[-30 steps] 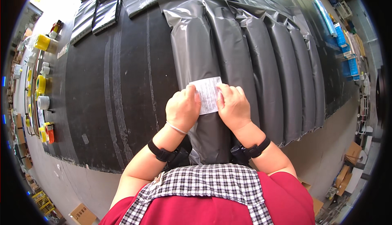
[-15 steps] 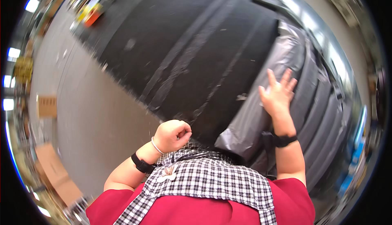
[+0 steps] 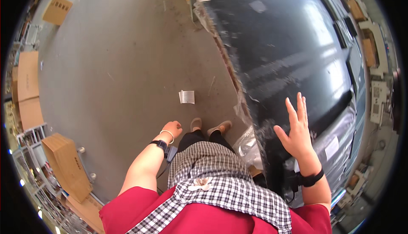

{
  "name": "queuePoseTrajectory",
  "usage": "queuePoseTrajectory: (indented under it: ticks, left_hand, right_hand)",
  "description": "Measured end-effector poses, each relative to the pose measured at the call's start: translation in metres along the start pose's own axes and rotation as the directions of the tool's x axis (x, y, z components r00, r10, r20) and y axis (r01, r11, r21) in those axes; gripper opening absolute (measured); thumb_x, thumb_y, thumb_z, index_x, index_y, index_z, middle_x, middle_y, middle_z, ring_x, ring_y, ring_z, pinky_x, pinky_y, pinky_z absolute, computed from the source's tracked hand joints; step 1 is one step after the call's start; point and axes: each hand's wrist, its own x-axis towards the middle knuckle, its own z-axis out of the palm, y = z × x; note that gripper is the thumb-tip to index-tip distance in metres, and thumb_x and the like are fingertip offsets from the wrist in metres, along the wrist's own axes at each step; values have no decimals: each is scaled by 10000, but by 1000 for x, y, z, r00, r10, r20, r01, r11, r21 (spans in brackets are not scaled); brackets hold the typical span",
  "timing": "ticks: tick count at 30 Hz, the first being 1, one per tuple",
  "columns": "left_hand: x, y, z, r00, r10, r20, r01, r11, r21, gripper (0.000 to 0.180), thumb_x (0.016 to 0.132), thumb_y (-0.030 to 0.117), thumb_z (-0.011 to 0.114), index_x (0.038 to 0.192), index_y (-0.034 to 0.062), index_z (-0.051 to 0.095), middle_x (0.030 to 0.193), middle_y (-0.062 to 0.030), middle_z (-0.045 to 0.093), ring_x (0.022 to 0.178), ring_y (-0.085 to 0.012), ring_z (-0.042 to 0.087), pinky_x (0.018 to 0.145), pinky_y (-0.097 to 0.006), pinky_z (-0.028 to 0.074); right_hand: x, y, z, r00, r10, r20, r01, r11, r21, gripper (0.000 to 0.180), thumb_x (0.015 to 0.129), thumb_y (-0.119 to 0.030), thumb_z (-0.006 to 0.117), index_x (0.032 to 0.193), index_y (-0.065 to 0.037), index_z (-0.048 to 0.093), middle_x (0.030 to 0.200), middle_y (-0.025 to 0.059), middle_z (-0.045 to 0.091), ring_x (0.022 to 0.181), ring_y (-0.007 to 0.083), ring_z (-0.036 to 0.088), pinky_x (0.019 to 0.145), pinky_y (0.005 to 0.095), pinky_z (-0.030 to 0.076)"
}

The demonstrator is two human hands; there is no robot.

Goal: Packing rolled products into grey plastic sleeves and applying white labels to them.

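My right hand is spread open over the near part of a black-covered table, holding nothing. Whether its palm touches the surface I cannot tell. Close beside it, on the right, lies a bundle in grey plastic film with a pale label on it. Away from the table, above the floor, my left hand hangs with its fingers curled in, and nothing shows in them.
The table's ragged edge runs along my right side, with clear plastic film hanging from it. A paper slip lies on the grey floor. Cardboard boxes and metal racks stand to the left.
My view has turned left, bringing more floor into sight. My right hand has come off the grey bundle, and my left hand has moved from the table's edge to over the floor.
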Motion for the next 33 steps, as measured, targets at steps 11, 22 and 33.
queuePoseTrajectory:
  ticks: [11,22,33]
  left_hand:
    - [266,-99,90,895,-94,435,441,322,-838,520,867,346,709,1370,290,594,1554,-93,401,1442,-326,303,1079,-548,350]
    - [460,-158,182,901,-315,298,71,-570,-818,654,890,457,668,1467,205,489,1628,-107,241,1525,-260,113,1168,-620,-67]
    - [163,11,-10,901,409,-147,147,-605,-782,620,896,212,729,1435,119,436,1369,-75,550,1241,-294,565,972,-421,523]
  right_hand:
    - [113,-2,96,973,-199,-115,157,939,-305,1111,808,-755,496,1558,15,217,1594,337,173,1492,473,180,1192,589,136]
    - [83,96,134,935,-343,-93,323,929,-177,1186,802,-822,463,1576,11,128,1614,291,160,1495,443,182,1205,568,119]
    - [115,3,95,965,-238,-108,192,927,-321,1166,788,-816,471,1545,33,214,1578,352,181,1476,482,197,1185,589,156]
